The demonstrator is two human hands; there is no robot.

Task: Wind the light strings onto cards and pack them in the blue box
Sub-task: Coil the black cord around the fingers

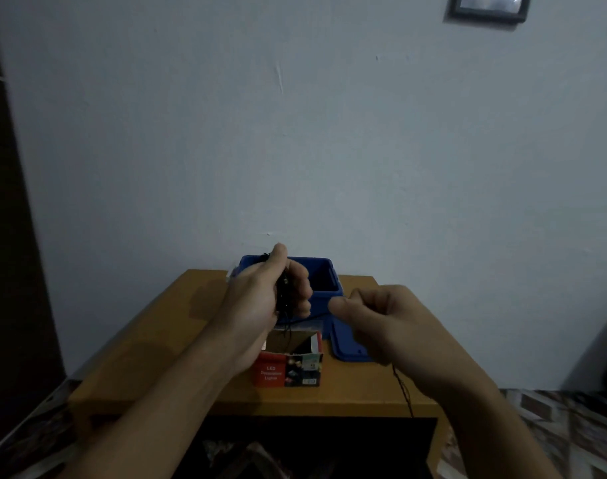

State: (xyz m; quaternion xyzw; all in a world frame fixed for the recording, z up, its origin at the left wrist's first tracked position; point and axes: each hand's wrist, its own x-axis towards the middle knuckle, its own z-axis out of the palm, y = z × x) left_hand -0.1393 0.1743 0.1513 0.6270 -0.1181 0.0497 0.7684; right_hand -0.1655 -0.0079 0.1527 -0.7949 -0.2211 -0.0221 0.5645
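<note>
**Hands joined by one light string (283, 299)**

Curled round its dark bundle, the left hand (257, 295) hangs before the open blue box (333, 271). Sideways from it the wire runs to the right hand (381, 316), pinched there, nearer the loose tail hanging off the table (156, 340). The red carton (288, 369) reads "LED Decorative Lights".

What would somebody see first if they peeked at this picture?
Two hands meet in the middle: the left hand grips a dark bundle of light string, and the right hand pinches a thin strand running from it. Just behind them an open blue box stands on the wooden table, with an open red LED lights carton in front.
</note>
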